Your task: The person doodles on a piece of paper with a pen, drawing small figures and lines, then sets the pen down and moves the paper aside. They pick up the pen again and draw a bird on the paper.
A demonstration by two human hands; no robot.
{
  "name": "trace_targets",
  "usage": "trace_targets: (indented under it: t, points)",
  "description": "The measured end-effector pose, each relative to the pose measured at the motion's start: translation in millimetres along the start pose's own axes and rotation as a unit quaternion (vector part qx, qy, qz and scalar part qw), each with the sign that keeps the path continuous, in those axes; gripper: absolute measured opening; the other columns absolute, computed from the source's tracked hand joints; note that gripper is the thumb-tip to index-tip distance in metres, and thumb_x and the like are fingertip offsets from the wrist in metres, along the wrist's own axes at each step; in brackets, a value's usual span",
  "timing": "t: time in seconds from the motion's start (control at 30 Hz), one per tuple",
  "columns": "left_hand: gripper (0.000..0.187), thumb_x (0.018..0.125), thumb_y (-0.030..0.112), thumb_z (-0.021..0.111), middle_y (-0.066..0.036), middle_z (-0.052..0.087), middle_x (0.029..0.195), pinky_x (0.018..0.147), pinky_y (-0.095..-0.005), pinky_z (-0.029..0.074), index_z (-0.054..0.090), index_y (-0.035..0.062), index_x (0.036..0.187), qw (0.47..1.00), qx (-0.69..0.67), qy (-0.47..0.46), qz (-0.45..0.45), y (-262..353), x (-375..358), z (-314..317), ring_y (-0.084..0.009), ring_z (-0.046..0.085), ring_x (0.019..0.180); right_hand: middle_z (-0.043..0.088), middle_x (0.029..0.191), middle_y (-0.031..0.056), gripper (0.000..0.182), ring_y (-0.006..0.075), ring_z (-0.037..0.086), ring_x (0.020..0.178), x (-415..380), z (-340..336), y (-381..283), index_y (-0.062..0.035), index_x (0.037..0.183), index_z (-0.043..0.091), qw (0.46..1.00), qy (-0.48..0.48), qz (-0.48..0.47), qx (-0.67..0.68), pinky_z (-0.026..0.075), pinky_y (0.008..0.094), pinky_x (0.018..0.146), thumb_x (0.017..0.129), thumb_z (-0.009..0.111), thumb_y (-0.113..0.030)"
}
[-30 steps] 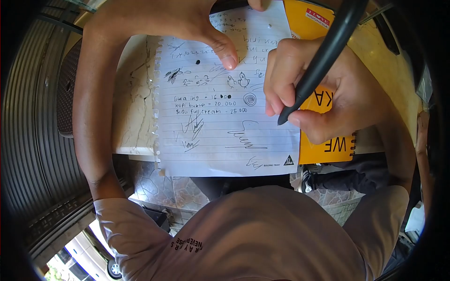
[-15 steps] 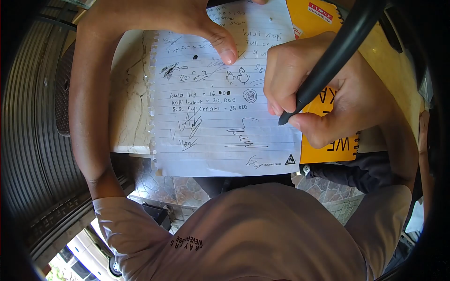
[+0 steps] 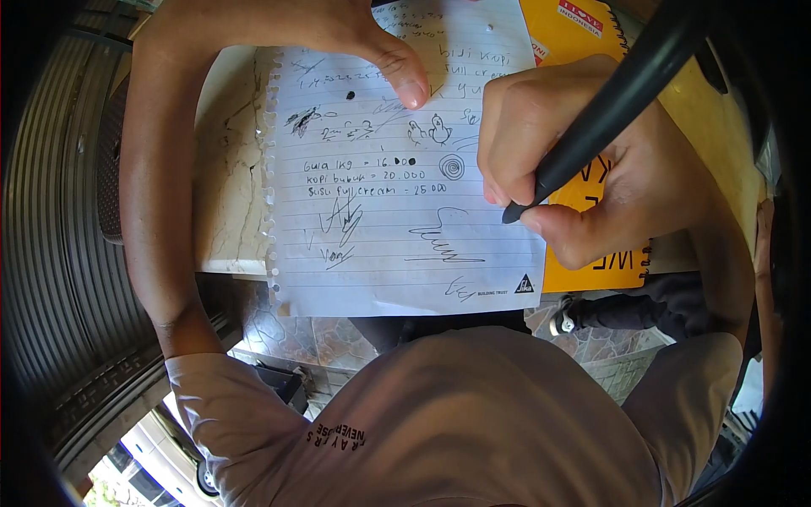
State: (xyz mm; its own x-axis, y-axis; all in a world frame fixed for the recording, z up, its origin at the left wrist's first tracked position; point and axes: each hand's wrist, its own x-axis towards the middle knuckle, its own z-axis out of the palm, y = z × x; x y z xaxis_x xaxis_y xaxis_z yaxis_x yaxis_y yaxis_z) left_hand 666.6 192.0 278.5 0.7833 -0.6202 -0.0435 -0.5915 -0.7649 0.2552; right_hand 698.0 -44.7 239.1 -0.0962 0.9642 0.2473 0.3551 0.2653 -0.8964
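A lined sheet of paper (image 3: 363,279) with torn punched holes down its left edge lies on the table. It bears handwritten lines with numbers, scribbles, two small birds and a spiral. My left hand (image 3: 338,25) rests over the top of the sheet, thumb stretched out and its other fingers mostly beyond the top edge of view. In my right hand (image 3: 524,127) a thick black pen (image 3: 608,106) is pinched near its point. The tip is at the paper's right part, right of a wavy scribble; whether it touches cannot be told. No fresh mark shows under it.
A yellow spiral notebook (image 3: 570,277) lies partly under the sheet on the right. The pale marbled tabletop (image 3: 228,186) shows at left, beside a ribbed dark shutter (image 3: 59,211). Below the table are a stone floor (image 3: 329,338) and a shoe (image 3: 562,321).
The view has shifted slightly. My right hand and the pen stay at almost the same spot on the paper. More of the shoe below the table shows now.
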Motion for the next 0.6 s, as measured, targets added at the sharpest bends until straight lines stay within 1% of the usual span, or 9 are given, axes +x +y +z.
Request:
trace_targets:
  t: [0.1,0.27,0.37,0.4,0.43,0.47,0.53,0.57,0.6]
  points:
    - [0.079,0.063,0.044,0.094,-0.014,0.059,0.118,0.093,-0.0391,0.046,0.057,0.0028,0.119,1.000,0.012,0.002,0.010,-0.6,-1.2,1.2,-0.0294,0.058,0.110,0.062,0.082,0.0098,0.019,0.0212,0.064,0.078,0.7,0.7,-1.8,-0.0049,0.085,0.059,1.000,0.005,0.022,-0.009,0.051,0.0306,0.070,0.072,0.069,0.004]
    - [0.078,0.063,0.044,0.094,-0.013,0.059,0.118,0.093,-0.0389,0.046,0.057,0.0031,0.118,0.999,0.033,0.015,0.020,-1.3,-2.9,2.4,-0.0289,0.058,0.110,0.062,0.084,0.0099,0.019,0.0215,0.064,0.079,-1.0,1.8,6.1,-0.0048,0.086,0.059,0.999,0.011,-0.013,-0.028,0.051,0.0312,0.070,0.073,0.069,0.003]
    - [0.078,0.062,0.043,0.095,-0.012,0.060,0.117,0.092,-0.0388,0.047,0.058,0.0033,0.118,1.000,0.012,0.005,-0.004,4.3,-1.0,-1.1,-0.0284,0.058,0.110,0.061,0.085,0.0100,0.018,0.0216,0.064,0.080,-1.6,-0.2,7.5,-0.0045,0.088,0.058,0.999,-0.003,-0.021,-0.032,0.051,0.0312,0.070,0.075,0.070,0.002]
    - [0.078,0.062,0.043,0.095,-0.012,0.061,0.117,0.092,-0.0387,0.047,0.058,0.0035,0.118,0.999,-0.011,-0.010,-0.032,7.0,0.6,-2.5,-0.0282,0.059,0.109,0.061,0.085,0.0100,0.018,0.0216,0.064,0.080,-1.9,-1.9,9.9,-0.0045,0.088,0.058,0.999,-0.004,-0.021,-0.031,0.051,0.0312,0.070,0.075,0.070,0.002]
    - [0.078,0.061,0.043,0.095,-0.012,0.061,0.117,0.092,-0.0385,0.047,0.059,0.0037,0.118,0.997,-0.034,-0.026,-0.061,8.2,1.2,-2.9,-0.0280,0.059,0.108,0.061,0.086,0.0101,0.018,0.0216,0.064,0.081,-2.2,-4.0,13.2,-0.0043,0.089,0.058,0.999,-0.009,-0.037,-0.022,0.051,0.0311,0.070,0.077,0.069,0.002]
    - [0.078,0.061,0.043,0.095,-0.012,0.061,0.117,0.092,-0.0385,0.047,0.059,0.0037,0.118,0.997,-0.035,-0.027,-0.061,7.3,0.9,-1.7,-0.0280,0.059,0.108,0.061,0.086,0.0101,0.018,0.0215,0.064,0.081,-2.5,-4.8,15.4,-0.0042,0.090,0.058,0.998,-0.015,-0.052,-0.013,0.052,0.0311,0.071,0.078,0.069,0.002]
    - [0.079,0.060,0.043,0.095,-0.012,0.063,0.116,0.091,-0.0383,0.048,0.059,0.0043,0.118,1.000,-0.013,0.000,-0.018,2.9,-0.4,2.1,-0.0281,0.060,0.106,0.061,0.086,0.0103,0.018,0.0217,0.065,0.081,-2.7,-3.8,16.8,-0.0041,0.091,0.057,0.998,-0.011,-0.056,-0.013,0.052,0.0312,0.071,0.078,0.069,0.002]
    - [0.079,0.060,0.043,0.095,-0.012,0.063,0.116,0.091,-0.0383,0.048,0.059,0.0043,0.118,1.000,-0.014,0.000,-0.018,0.6,-1.5,3.6,-0.0281,0.060,0.106,0.061,0.086,0.0105,0.018,0.0219,0.065,0.082,-2.8,-3.5,17.1,-0.0041,0.091,0.057,0.998,-0.007,-0.060,-0.013,0.052,0.0313,0.071,0.079,0.068,0.002]
    - [0.079,0.059,0.043,0.095,-0.012,0.063,0.116,0.090,-0.0385,0.048,0.059,0.0044,0.118,0.999,0.024,0.018,0.019,-1.7,-2.8,4.7,-0.0283,0.061,0.106,0.061,0.086,0.0105,0.018,0.0219,0.065,0.082,-2.7,-4.3,16.4,-0.0041,0.091,0.057,0.998,-0.007,-0.060,-0.013,0.052,0.0313,0.071,0.079,0.068,0.002]
